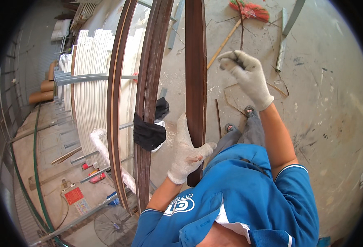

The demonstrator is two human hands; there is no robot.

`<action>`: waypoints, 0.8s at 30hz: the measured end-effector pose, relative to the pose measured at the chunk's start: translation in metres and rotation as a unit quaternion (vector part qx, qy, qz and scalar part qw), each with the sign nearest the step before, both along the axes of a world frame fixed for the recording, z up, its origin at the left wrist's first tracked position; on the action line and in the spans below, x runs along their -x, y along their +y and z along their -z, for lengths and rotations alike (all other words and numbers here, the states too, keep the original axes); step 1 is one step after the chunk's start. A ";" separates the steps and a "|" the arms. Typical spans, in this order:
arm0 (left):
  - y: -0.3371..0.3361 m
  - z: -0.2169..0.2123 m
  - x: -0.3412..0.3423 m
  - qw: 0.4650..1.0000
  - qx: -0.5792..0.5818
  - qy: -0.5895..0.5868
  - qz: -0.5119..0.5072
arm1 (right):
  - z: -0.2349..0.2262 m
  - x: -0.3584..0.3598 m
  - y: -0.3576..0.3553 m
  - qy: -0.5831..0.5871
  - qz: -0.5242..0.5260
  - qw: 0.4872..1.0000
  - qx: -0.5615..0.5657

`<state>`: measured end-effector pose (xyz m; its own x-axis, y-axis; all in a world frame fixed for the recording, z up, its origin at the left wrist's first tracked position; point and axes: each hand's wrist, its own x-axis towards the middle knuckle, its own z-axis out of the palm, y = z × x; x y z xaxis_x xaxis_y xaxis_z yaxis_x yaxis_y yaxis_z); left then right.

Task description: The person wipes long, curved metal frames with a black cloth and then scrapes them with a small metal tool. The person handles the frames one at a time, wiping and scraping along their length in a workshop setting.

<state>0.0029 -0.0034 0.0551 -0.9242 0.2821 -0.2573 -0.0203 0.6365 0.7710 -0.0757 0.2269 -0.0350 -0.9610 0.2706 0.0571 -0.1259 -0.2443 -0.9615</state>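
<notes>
My left hand point(188, 159), in a dirty whitish work glove, grips a long dark brown profile point(196, 78) near its close end. The thumb lies along its right side, and the profile runs away from me to the top edge. My right hand point(247, 76), gloved too, is raised to the right of the profile and apart from it. Its fingers are curled in toward the thumb; whether something thin is between them I cannot make out. Left of the held piece lie more brown profiles point(150, 74), with a black cloth point(149, 133) draped over them.
Another long brown profile point(115, 94) lies further left, across metal rack bars point(86, 78). Beyond it are stacked white strips point(91, 74). A red-bristled broom point(253, 12), thin dark strips and a metal bar point(281, 45) lie on the floor. A fan point(114, 225) stands at lower left.
</notes>
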 end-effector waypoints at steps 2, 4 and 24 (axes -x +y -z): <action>0.001 -0.002 0.001 1.000 0.008 0.015 0.019 | -0.011 -0.009 -0.007 -0.013 -0.071 0.997 -0.020; 0.005 -0.006 0.003 1.000 -0.003 0.007 0.024 | -0.018 -0.015 -0.014 -0.046 -0.128 0.990 0.042; -0.039 -0.024 0.005 0.998 0.054 0.013 -0.001 | 0.019 -0.014 0.028 -0.006 0.106 0.990 0.091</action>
<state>-0.0016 -0.0419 0.0792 -0.9314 0.2521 -0.2626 -0.0028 0.7164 0.6977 -0.0621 0.2549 -0.0539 -0.8815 0.4717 -0.0234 -0.1813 -0.3836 -0.9055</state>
